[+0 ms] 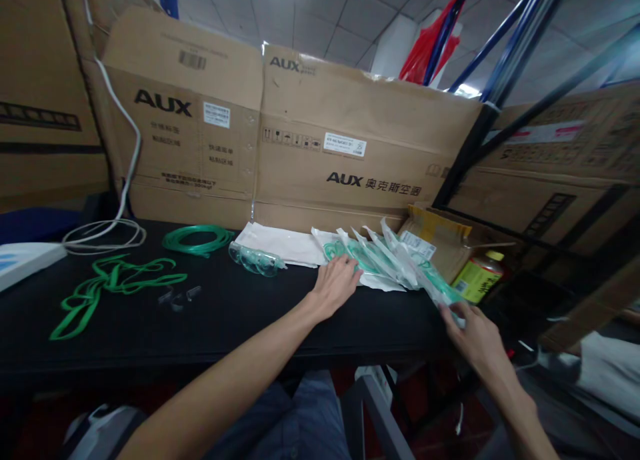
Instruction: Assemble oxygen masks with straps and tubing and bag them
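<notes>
A fanned row of sealed clear packets (pixel 385 257) lies on the black table (pixel 150 327), each showing pale green tubing through crinkled plastic with white paper backing. The left hand (pixel 335 283) rests flat on the near end of this row, fingers spread and lightly curved, palm down; it presses on the packets without closing round any. The right hand (pixel 473 333) sits at the far right end of the same row, at the table's right edge, with thumb and fingertips pinched on the corner of one packet (pixel 443 293) that juts over the edge.

Just beyond the left hand's fingertips lie flat white pouches (pixel 280 243), and beside them, further left, a clear mask (pixel 255 260). A coil of green tubing (pixel 197 239) and a loose green strap (pixel 105 283) lie well to the left of that hand, with bare black tabletop between them and the wrist. Behind everything stand tall cardboard boxes (pixel 320 147), closing off the back. Beyond the right hand's knuckles sit a small open carton (pixel 440 237) and a yellow-capped bottle (pixel 480 273), crowding that side.
</notes>
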Available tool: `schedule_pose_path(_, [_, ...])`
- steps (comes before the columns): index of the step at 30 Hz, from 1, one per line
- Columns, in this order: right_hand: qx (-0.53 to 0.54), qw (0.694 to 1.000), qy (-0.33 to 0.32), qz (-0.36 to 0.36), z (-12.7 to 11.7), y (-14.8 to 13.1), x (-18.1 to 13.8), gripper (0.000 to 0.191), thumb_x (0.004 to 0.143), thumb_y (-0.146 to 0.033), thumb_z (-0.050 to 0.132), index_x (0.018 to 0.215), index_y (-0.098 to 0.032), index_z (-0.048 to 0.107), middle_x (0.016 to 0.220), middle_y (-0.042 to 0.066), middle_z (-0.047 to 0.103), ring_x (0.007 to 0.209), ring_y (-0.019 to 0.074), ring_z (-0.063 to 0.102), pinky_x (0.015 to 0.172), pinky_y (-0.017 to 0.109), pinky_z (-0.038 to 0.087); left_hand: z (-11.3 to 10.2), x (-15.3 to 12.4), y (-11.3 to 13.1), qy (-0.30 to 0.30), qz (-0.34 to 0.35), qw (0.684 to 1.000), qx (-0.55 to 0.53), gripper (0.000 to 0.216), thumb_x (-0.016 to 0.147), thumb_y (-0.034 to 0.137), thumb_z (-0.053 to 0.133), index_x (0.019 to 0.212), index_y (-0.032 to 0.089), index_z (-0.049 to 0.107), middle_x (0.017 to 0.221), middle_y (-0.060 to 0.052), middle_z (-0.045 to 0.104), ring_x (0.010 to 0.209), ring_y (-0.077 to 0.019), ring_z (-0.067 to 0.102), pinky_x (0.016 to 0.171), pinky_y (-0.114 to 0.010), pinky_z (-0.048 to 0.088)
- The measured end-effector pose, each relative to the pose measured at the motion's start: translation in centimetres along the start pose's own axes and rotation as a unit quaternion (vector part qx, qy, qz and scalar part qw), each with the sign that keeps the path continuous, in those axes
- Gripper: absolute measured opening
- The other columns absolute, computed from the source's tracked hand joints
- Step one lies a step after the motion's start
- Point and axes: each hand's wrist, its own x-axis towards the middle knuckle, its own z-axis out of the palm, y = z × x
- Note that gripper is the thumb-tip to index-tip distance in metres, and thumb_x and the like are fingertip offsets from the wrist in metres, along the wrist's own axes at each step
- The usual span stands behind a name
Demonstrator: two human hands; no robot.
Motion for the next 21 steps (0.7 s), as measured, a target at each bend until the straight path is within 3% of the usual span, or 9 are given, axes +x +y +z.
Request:
schedule_pose_path(4, [0.009,0.999,-0.037,-0.029,0.1,-0.3,-0.6,0.055,0.097,-0.054,0.036,0.105,-0.013,0.073,0.106,0.017,0.074,0.099,0.0368,0.071,0.086,0.043,0.054,-0.1,0.0,0.1,-0.012,-0.005,1.0,-0.002,0.029,0.103,0.036,0.045,0.105,0.02,0.068,0.105,-0.008,0.07,0.095,-0.0249,0.068,0.079,-0.035,0.054])
schedule_pose_path(7, [0.005,0.998,-0.045,-0.038,-0.6,-0.5,-1.1,0.058,0.098,-0.056,0.036,0.109,-0.014,0.074,0.112,0.015,0.074,0.102,0.0371,0.071,0.089,0.044,0.054,-0.5,-0.1,0.2,-0.005,-0.007,1.0,-0.004,0.031,0.104,0.034,0.042,0.102,0.02,0.069,0.106,-0.008,0.071,0.097,-0.0252,0.068,0.08,-0.035,0.054])
schedule_pose_path(16, [0.02,0.995,0.094,-0.017,-2.0,-0.9,-2.5,0.06,0.097,-0.053,0.034,0.103,-0.009,0.075,0.106,0.02,0.073,0.098,0.037,0.07,0.089,0.047,0.055,-1.3,-0.2,0.6,0.021,-0.001,1.0,-0.016,0.031,0.104,0.032,0.04,0.106,0.023,0.07,0.106,-0.006,0.072,0.102,-0.0234,0.068,0.086,-0.034,0.053])
schedule_pose_path(21, [0.034,0.992,0.121,-0.021,-2.0,-1.3,-3.2,0.06,0.097,-0.052,0.035,0.103,-0.008,0.075,0.105,0.02,0.072,0.098,0.036,0.069,0.089,0.046,0.054,-1.2,-0.3,0.5,0.028,0.002,0.999,-0.022,0.03,0.103,0.032,0.042,0.106,0.022,0.07,0.105,-0.006,0.073,0.1,-0.0241,0.069,0.084,-0.035,0.054])
